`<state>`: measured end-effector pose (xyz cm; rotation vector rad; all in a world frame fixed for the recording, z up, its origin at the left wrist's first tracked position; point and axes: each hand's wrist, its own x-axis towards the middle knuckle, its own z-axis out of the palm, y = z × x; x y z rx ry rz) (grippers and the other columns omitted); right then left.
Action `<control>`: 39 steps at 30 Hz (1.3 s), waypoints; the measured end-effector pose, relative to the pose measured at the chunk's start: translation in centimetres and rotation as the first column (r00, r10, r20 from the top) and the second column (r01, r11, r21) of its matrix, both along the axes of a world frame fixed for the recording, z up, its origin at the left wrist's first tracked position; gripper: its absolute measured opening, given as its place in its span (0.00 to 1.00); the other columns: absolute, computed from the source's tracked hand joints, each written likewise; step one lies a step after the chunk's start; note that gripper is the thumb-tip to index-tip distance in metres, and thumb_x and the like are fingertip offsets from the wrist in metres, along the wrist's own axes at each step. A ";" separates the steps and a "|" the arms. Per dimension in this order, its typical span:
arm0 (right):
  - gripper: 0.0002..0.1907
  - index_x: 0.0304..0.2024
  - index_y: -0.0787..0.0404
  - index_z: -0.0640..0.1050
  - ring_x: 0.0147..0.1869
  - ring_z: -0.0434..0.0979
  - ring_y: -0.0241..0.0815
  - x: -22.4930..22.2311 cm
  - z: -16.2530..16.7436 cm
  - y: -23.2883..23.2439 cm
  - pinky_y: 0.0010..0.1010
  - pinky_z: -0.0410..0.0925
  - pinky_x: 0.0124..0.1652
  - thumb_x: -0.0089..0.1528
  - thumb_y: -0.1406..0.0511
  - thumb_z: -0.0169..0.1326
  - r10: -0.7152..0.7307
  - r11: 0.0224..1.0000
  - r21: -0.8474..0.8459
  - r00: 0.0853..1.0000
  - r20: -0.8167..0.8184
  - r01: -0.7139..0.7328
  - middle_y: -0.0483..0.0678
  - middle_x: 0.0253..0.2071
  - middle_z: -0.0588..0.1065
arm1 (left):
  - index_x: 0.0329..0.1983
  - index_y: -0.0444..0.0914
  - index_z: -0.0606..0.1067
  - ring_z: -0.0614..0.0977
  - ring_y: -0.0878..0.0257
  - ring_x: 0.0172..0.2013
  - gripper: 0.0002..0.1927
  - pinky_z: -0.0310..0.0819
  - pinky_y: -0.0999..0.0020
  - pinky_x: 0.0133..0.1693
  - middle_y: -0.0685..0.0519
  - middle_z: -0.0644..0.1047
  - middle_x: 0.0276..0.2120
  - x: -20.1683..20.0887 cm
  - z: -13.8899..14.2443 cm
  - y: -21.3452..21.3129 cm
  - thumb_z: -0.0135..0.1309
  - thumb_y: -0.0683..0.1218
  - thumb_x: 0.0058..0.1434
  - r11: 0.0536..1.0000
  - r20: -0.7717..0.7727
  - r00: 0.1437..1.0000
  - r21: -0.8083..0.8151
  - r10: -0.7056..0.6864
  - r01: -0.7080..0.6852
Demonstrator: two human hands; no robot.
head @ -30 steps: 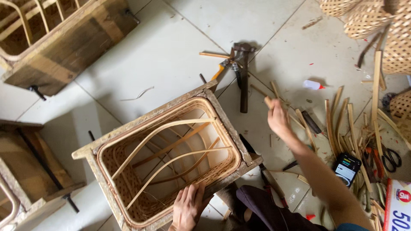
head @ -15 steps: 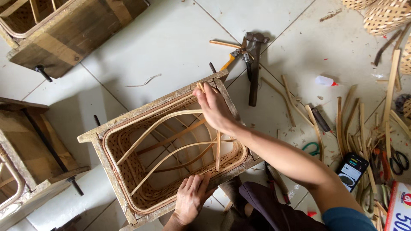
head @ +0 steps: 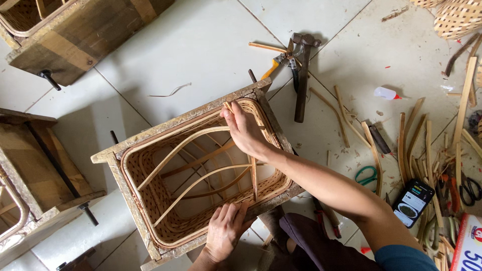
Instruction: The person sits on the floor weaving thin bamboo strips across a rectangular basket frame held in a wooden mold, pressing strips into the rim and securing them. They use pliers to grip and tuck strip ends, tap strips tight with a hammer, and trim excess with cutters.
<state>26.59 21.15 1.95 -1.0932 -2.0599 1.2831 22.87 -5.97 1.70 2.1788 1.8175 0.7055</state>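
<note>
A woven rattan basket (head: 201, 185) sits inside a rectangular wooden mould (head: 128, 200) on the pale tiled floor (head: 201, 45); the right hand (head: 246, 131) pinches a thin cane strip (head: 228, 107) at its far rim, and the left hand (head: 226, 230) lies open-fingered on its near rim. Around it lie cane offcuts (head: 411, 135), a hammer (head: 303, 75), orange-handled cutters (head: 278, 62) and more wooden moulds (head: 75, 35). To the right are a small white glue bottle (head: 385, 93), a black phone (head: 413, 202) and a white packet with red print (head: 469, 246) at the corner.

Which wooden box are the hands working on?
The middle wooden mould, holding the woven basket. The right hand presses its far rim and the left hand its near rim. The two boxes at left go untouched.
</note>
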 end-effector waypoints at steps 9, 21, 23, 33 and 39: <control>0.18 0.50 0.59 0.66 0.54 0.75 0.49 -0.2 -3.0 0.1 0.45 0.73 0.49 0.76 0.56 0.27 0.052 0.996 -0.074 0.997 -0.052 -0.055 0.55 0.49 0.72 | 0.52 0.40 0.80 0.82 0.50 0.39 0.18 0.80 0.63 0.35 0.39 0.82 0.49 -5.9 1.0 5.0 0.59 0.43 0.56 0.961 -0.059 0.975 0.189 0.214 -0.199; 0.15 0.47 0.62 0.67 0.33 0.69 0.41 -1.7 -2.6 0.4 0.28 0.67 0.29 0.76 0.61 0.30 -0.022 0.980 -0.195 0.996 0.087 0.038 0.55 0.39 0.70 | 0.52 0.43 0.81 0.88 0.59 0.32 0.15 0.84 0.62 0.38 0.45 0.85 0.39 -9.8 -0.5 9.1 0.60 0.43 0.61 0.852 0.443 0.843 -0.523 0.304 -0.032; 0.16 0.46 0.62 0.69 0.25 0.62 0.41 -1.9 -2.4 0.4 0.26 0.57 0.21 0.77 0.61 0.32 -0.014 0.958 -0.276 0.976 0.219 0.075 0.58 0.34 0.67 | 0.48 0.42 0.82 0.87 0.59 0.30 0.12 0.86 0.65 0.33 0.46 0.85 0.39 -10.3 -0.7 9.9 0.60 0.45 0.62 0.858 0.422 0.873 -0.513 0.245 0.008; 0.21 0.71 0.68 0.60 0.21 0.60 0.35 -2.0 -0.3 0.5 0.24 0.55 0.18 0.75 0.68 0.35 0.110 0.993 -0.036 0.811 0.575 -0.109 0.52 0.27 0.69 | 0.41 0.39 0.83 0.85 0.54 0.44 0.16 0.82 0.57 0.46 0.51 0.84 0.46 -14.7 1.5 21.0 0.70 0.47 0.50 0.924 0.065 0.949 0.217 0.308 -0.315; 0.31 0.74 0.71 0.50 0.25 0.64 0.39 -2.7 -0.6 0.2 0.21 0.62 0.19 0.69 0.75 0.37 0.141 0.983 0.023 0.837 0.529 -0.180 0.62 0.39 0.65 | 0.38 0.43 0.85 0.85 0.58 0.40 0.11 0.82 0.62 0.43 0.53 0.85 0.45 -14.7 1.8 21.0 0.71 0.47 0.51 0.912 0.297 0.875 0.034 0.382 -0.410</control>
